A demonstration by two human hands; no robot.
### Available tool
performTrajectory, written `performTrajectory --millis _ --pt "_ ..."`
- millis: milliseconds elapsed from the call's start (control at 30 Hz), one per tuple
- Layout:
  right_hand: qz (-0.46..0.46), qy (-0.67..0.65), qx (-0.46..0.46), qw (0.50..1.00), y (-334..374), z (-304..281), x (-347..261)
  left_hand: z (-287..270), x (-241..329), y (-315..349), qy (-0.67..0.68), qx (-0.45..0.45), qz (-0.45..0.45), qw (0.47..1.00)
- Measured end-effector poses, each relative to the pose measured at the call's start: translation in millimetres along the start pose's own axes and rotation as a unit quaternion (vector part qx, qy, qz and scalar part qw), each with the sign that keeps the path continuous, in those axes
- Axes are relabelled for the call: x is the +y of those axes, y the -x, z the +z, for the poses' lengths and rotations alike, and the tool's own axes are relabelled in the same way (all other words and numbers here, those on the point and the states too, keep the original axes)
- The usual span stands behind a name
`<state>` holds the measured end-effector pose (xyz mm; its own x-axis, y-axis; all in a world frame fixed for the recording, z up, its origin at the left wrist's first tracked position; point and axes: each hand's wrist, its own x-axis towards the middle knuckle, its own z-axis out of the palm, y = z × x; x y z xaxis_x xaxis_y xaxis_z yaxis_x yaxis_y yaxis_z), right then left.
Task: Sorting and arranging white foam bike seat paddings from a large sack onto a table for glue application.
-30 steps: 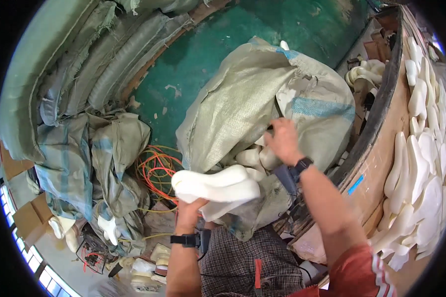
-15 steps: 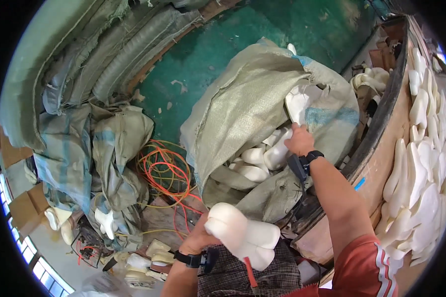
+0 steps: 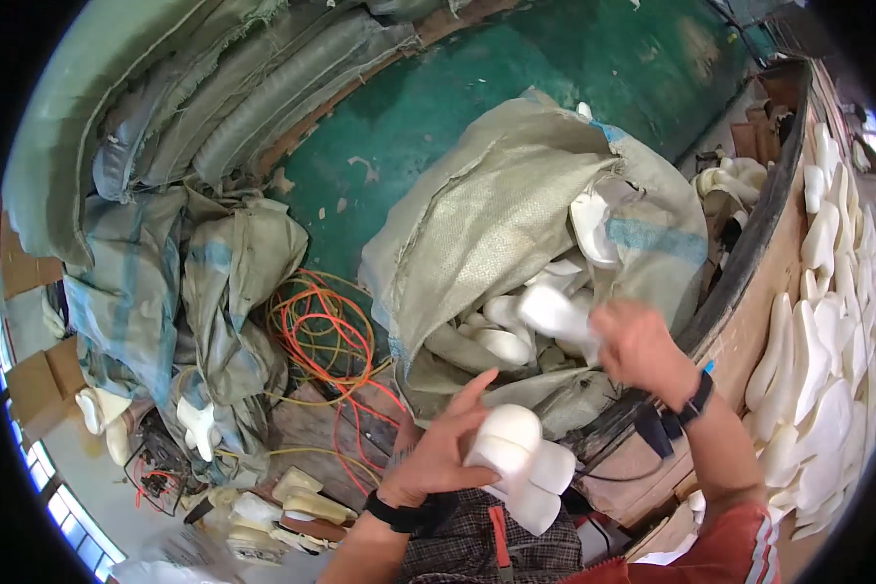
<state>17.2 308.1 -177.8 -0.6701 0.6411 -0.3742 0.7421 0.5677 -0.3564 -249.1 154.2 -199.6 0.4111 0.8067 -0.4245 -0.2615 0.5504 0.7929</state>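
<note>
A small bundle of smooth, rounded white sole-shaped pieces (image 3: 524,465) is gripped in my left hand (image 3: 443,453), low in front of my lap. Its thumb lies along them and the index finger sticks out. My right hand (image 3: 644,352) is closed on another white sole-shaped piece (image 3: 553,311), raised over the mouth of a woven sack (image 3: 496,195) and blurred by motion. Inside the open grey-green sack lie several more white pieces (image 3: 501,346). One more white piece (image 3: 594,229) rests against the sack's inner right side.
A curved wooden partition (image 3: 725,360) runs along the right, with many white sole-shaped pieces (image 3: 822,389) heaped beyond it. Tangled orange and yellow cords (image 3: 321,326) lie left of the sack. Crumpled sacks (image 3: 229,292) and a pile of light pieces (image 3: 297,501) are farther left.
My right hand has drawn back from the sack, toward me, now with a white piece in it. My left hand has moved right and up with its bundle, which has turned.
</note>
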Motion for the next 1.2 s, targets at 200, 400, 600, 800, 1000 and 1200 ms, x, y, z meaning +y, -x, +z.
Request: performTrajectory --millis 200,400,600,800,1000,1200 --pt "-0.200 -0.272 -0.096 0.936 -17.8 -41.8 -58.0 8.9 33.0 -5.8 -0.291 -0.037 0.107 0.950" --pt "0.068 -0.543 -0.380 0.745 -66.1 85.9 17.1 -1.5 -49.1 -1.2 -0.233 -0.004 0.027 0.972" --pt "0.290 -0.097 -0.077 0.949 -101.6 221.2 137.9 -0.2 -109.8 -9.2 -0.038 0.072 0.018 0.997" --pt "0.350 -0.046 -0.156 0.923 -114.4 233.8 109.9 -12.8 -144.6 -27.7 0.256 0.124 -0.190 0.939" --pt "0.007 -0.020 -0.301 0.953 -84.9 202.4 125.9 -23.6 -164.9 -60.7 0.092 0.036 -0.134 0.986" --pt "0.042 -0.102 -0.318 0.942 -101.2 199.5 91.1 -15.3 -158.5 -34.3 0.087 0.053 -0.139 0.985"
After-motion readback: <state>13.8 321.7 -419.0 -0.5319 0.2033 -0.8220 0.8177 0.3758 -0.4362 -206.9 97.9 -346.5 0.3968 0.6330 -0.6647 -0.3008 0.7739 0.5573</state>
